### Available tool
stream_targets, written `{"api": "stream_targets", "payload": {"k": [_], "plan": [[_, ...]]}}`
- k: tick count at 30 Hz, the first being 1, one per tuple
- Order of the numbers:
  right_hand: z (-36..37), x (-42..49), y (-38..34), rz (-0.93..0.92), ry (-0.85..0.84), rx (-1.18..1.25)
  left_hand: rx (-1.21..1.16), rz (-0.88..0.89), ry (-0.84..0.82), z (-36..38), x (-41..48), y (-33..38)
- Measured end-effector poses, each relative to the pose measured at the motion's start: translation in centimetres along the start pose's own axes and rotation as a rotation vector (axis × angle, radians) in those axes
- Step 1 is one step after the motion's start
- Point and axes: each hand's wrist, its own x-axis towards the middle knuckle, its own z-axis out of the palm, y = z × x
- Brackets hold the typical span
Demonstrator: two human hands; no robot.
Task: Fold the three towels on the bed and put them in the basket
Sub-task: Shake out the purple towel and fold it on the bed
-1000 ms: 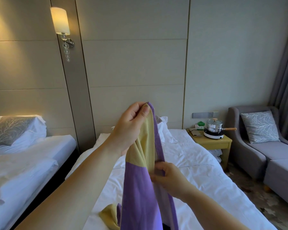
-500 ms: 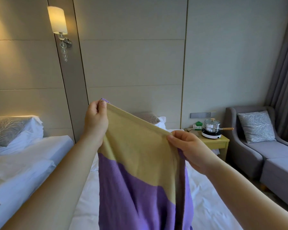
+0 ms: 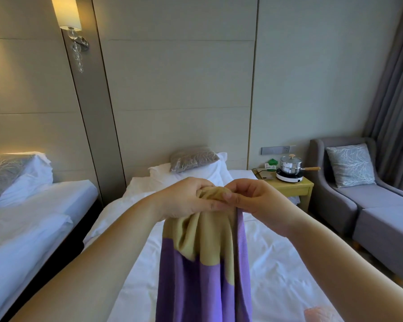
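A yellow and purple towel (image 3: 203, 270) hangs in the air over the white bed (image 3: 277, 263). My left hand (image 3: 184, 201) and my right hand (image 3: 254, 198) meet at its yellow top edge, and both pinch the bunched corners there. The cloth falls doubled below them, yellow above and purple below, out of the frame's bottom. A bit of pink cloth (image 3: 316, 314) lies on the bed at the lower right. No basket is in view.
A second white bed (image 3: 33, 217) stands to the left across a dark gap. A yellow nightstand (image 3: 296, 189) with a steel pot (image 3: 290, 165) on a hotplate is right of the bed. A grey armchair (image 3: 368, 205) and curtain stand further right.
My hands held the towel's top edge spread wide half a second ago. They have come together, so the two top corners meet and the towel hangs doubled. Both hands are lower.
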Motion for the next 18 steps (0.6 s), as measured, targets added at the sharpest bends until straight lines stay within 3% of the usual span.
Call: {"api": "stream_targets", "payload": {"k": [3,8,14,18], "plan": [[-0.2,-1.0,0.5,-0.071,0.075,-0.104,0.023,0.077,0.056,-0.5,0.0,0.5],[0.4,-1.6,1.6,-0.143,0.222,-0.496,-0.095,0.158,0.091,-1.5,0.0,2.8],[0.6,-2.3,2.7,-0.109,0.27,-0.215,-0.195,0.163,0.207,-2.3,0.1,4.0],[2.0,-2.2,3.7,-0.152,0.299,-0.305,-0.214,0.187,0.304,-2.1,0.4,4.3]]}}
